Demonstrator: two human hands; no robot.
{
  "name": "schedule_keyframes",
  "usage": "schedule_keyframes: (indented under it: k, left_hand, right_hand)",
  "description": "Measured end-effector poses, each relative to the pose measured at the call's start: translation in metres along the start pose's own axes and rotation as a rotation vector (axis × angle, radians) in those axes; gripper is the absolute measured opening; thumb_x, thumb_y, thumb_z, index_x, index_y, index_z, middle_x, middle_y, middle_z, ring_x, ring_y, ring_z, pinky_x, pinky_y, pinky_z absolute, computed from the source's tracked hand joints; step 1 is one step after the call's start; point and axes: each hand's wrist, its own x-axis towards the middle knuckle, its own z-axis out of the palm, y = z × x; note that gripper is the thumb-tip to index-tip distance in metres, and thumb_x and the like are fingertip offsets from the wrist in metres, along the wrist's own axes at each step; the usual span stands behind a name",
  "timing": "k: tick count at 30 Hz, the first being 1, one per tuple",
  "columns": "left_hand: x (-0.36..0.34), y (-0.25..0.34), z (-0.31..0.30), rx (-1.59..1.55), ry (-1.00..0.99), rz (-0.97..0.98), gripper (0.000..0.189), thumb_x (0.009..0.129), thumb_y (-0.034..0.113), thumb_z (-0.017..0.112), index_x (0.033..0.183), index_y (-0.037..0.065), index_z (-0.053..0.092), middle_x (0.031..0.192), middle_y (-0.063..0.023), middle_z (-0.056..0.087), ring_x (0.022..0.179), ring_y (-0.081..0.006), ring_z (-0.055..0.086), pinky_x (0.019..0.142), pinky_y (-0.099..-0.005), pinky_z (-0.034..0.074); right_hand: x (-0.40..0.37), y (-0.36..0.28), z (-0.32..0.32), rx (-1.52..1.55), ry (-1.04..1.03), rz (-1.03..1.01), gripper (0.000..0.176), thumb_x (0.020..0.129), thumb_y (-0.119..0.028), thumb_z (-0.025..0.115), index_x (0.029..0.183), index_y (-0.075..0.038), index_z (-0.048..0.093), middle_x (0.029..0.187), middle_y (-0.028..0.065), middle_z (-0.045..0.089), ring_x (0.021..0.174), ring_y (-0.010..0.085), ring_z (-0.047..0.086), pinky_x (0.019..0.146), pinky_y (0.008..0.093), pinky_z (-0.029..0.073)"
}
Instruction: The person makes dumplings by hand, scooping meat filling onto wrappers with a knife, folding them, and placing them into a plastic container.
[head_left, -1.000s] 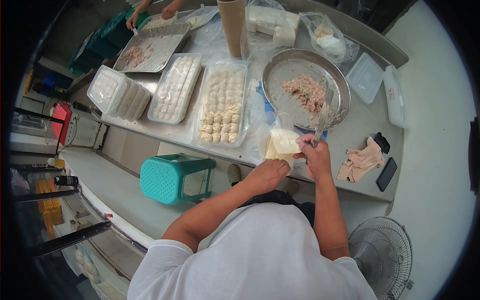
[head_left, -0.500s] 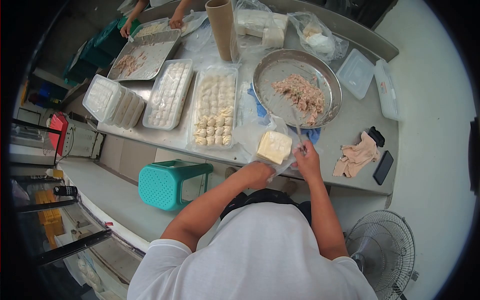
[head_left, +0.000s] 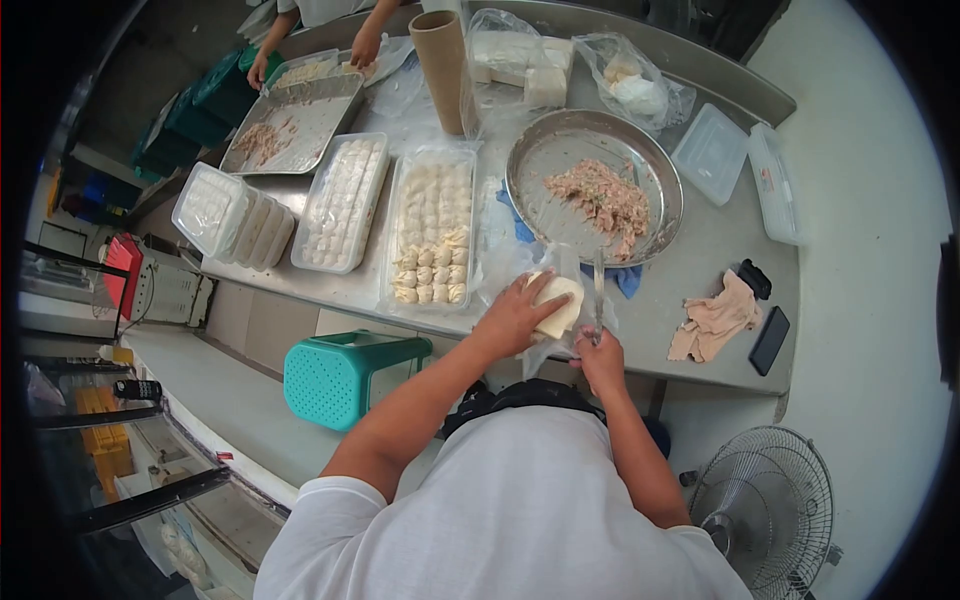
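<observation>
My left hand (head_left: 514,318) is over a stack of square, pale yellow dough wrappers (head_left: 562,310), its fingers gripping the stack's left side. A clear plastic bag (head_left: 552,258) lies around and beneath the wrappers at the table's front edge. In my right hand (head_left: 600,362) is a narrow, flat metal utensil (head_left: 599,285), upright, its tip near the round pan's rim. That steel pan (head_left: 530,215) holds a mound of minced filling (head_left: 608,200). Left of the wrappers, a plastic tray (head_left: 388,250) contains rows of formed dumplings (head_left: 430,275).
More lidded containers (head_left: 345,195) stand to the left, near a metal tray (head_left: 325,125) with filling scraps. Another person's hands (head_left: 365,48) work at the far left. A cardboard tube (head_left: 440,75) stands at the back. A cloth (head_left: 715,318) and phone (head_left: 768,340) lie right.
My left hand has moved from the bag's edge up onto the wrapper stack. The utensil in my right hand has swung more upright, and my right hand is slightly lower.
</observation>
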Motion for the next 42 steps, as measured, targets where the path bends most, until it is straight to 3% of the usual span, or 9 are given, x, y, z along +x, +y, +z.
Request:
schedule_keyframes:
  k: [11, 13, 20, 24, 26, 27, 29, 35, 42]
  left_hand:
    - [-0.004, 0.008, 0.014, -0.37, 0.271, -0.19, 0.088, 0.062, 0.016, 0.085, 0.142, 0.013, 0.048, 0.153, -0.0208, 0.033, 0.136, -0.0418, 0.039, 0.114, -0.0448, 0.034]
    - [-0.006, 0.005, 0.014, -0.378, 0.268, -0.191, 0.089, 0.062, 0.018, 0.086, 0.143, 0.011, 0.047, 0.152, -0.0219, 0.034, 0.139, -0.0412, 0.036, 0.114, -0.0449, 0.034]
    - [-0.008, -0.012, 0.03, -0.541, 0.542, -0.354, 0.095, 0.065, 0.025, 0.089, 0.144, 0.007, 0.041, 0.148, -0.0229, 0.036, 0.14, -0.0407, 0.033, 0.114, -0.0445, 0.032]
    - [-0.008, 0.007, 0.031, -0.5, 0.495, -0.4, 0.094, 0.065, 0.019, 0.087, 0.144, 0.006, 0.038, 0.148, -0.0272, 0.031, 0.138, -0.0449, 0.032, 0.113, -0.0467, 0.033]
    - [-0.005, 0.018, 0.024, -0.434, 0.412, -0.392, 0.095, 0.067, 0.021, 0.086, 0.146, 0.007, 0.036, 0.148, -0.0308, 0.027, 0.136, -0.0485, 0.034, 0.112, -0.0472, 0.035]
    - [-0.005, 0.028, 0.014, -0.429, 0.287, -0.446, 0.094, 0.067, 0.018, 0.085, 0.146, 0.008, 0.036, 0.149, -0.0317, 0.026, 0.134, -0.0501, 0.035, 0.111, -0.0483, 0.036]
    - [-0.008, 0.035, -0.002, -0.445, 0.163, -0.466, 0.085, 0.068, 0.021, 0.083, 0.142, 0.01, 0.044, 0.146, -0.0326, 0.031, 0.126, -0.0522, 0.042, 0.106, -0.0517, 0.039]
    - [0.013, 0.018, -0.043, -0.162, 0.159, -0.139, 0.059, 0.08, 0.036, 0.074, 0.131, 0.009, 0.059, 0.131, -0.0272, 0.053, 0.119, -0.0496, 0.048, 0.104, -0.0488, 0.04]
    - [0.021, -0.031, 0.022, -0.698, 0.257, -0.274, 0.061, 0.086, 0.039, 0.07, 0.135, 0.005, 0.055, 0.14, -0.0281, 0.046, 0.137, -0.0488, 0.034, 0.113, -0.0474, 0.032]
  right_hand:
    - [0.023, -0.004, -0.006, -0.546, 0.015, -0.15, 0.032, 0.086, -0.017, 0.064, 0.11, 0.005, 0.065, 0.085, 0.0114, 0.068, 0.069, 0.0197, 0.068, 0.061, 0.0379, 0.057]
    - [0.022, -0.013, 0.018, 0.078, -0.063, 0.1, 0.03, 0.089, -0.013, 0.057, 0.114, 0.002, 0.064, 0.096, 0.0082, 0.068, 0.059, 0.0138, 0.061, 0.049, 0.031, 0.052]
    - [0.035, -0.008, 0.016, 0.793, -0.365, 0.206, 0.035, 0.091, -0.013, 0.051, 0.122, 0.001, 0.062, 0.092, 0.0039, 0.064, 0.061, 0.0123, 0.057, 0.052, 0.0305, 0.05]
    - [0.048, -0.012, 0.009, -0.091, -0.071, -0.03, 0.029, 0.091, -0.015, 0.058, 0.116, -0.003, 0.065, 0.083, 0.0039, 0.065, 0.062, 0.0125, 0.059, 0.051, 0.0318, 0.05]
    - [0.063, 0.023, -0.014, -0.743, 0.206, -0.677, 0.026, 0.092, -0.016, 0.059, 0.114, -0.004, 0.066, 0.083, 0.0055, 0.067, 0.064, 0.0139, 0.062, 0.047, 0.0297, 0.05]
    - [0.051, 0.015, -0.017, -0.748, 0.2, -0.678, 0.026, 0.092, -0.016, 0.059, 0.114, -0.004, 0.066, 0.083, 0.0055, 0.067, 0.064, 0.0139, 0.062, 0.047, 0.0297, 0.05]
    - [0.018, -0.023, -0.019, -0.404, 0.207, -0.089, 0.022, 0.094, -0.015, 0.058, 0.11, -0.002, 0.066, 0.085, 0.0079, 0.068, 0.065, 0.0175, 0.065, 0.051, 0.0313, 0.053]
    - [0.012, -0.024, -0.007, 0.097, 0.148, -0.199, 0.017, 0.098, -0.012, 0.051, 0.104, -0.001, 0.064, 0.08, 0.0095, 0.068, 0.065, 0.016, 0.065, 0.057, 0.0297, 0.052]
    - [0.006, -0.013, -0.018, -0.268, 0.001, -0.01, 0.02, 0.092, -0.007, 0.048, 0.103, -0.001, 0.064, 0.075, 0.0123, 0.067, 0.066, 0.0158, 0.066, 0.059, 0.032, 0.053]
